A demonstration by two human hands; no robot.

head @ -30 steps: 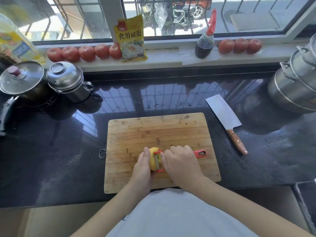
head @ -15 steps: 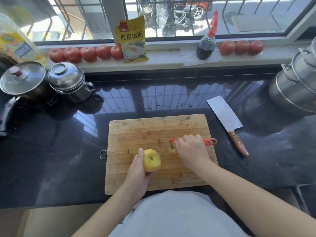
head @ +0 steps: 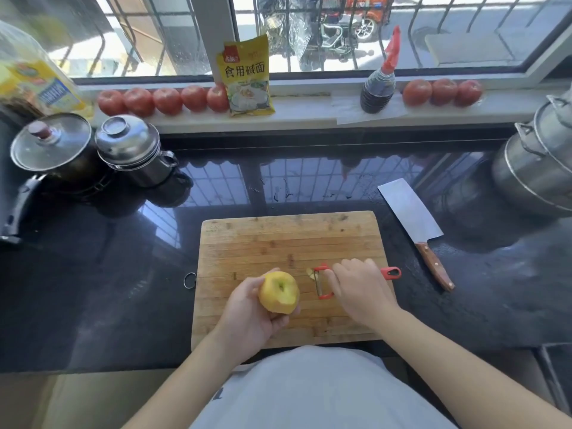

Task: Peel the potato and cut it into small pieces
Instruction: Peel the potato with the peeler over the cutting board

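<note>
A round yellow potato (head: 279, 292), partly peeled, rests in my left hand (head: 247, 317) above the near part of the wooden cutting board (head: 278, 239). My right hand (head: 360, 292) grips a red-handled peeler (head: 322, 281) just right of the potato, its blade a short gap away. A small yellow strip of peel (head: 310, 273) clings at the peeler's head. The cleaver (head: 413, 222) with a wooden handle lies on the counter right of the board.
Two lidded pots (head: 130, 150) stand at the back left and stacked steel pots (head: 538, 168) at the right. Tomatoes (head: 167, 100), a yellow packet (head: 247, 75) and a dark sauce bottle (head: 379, 88) line the sill. The dark counter (head: 93, 274) surrounds the board.
The peeler was on the potato a second ago; my right hand pulled it off to the right with a strip of peel. My left hand has turned the potato upward.
</note>
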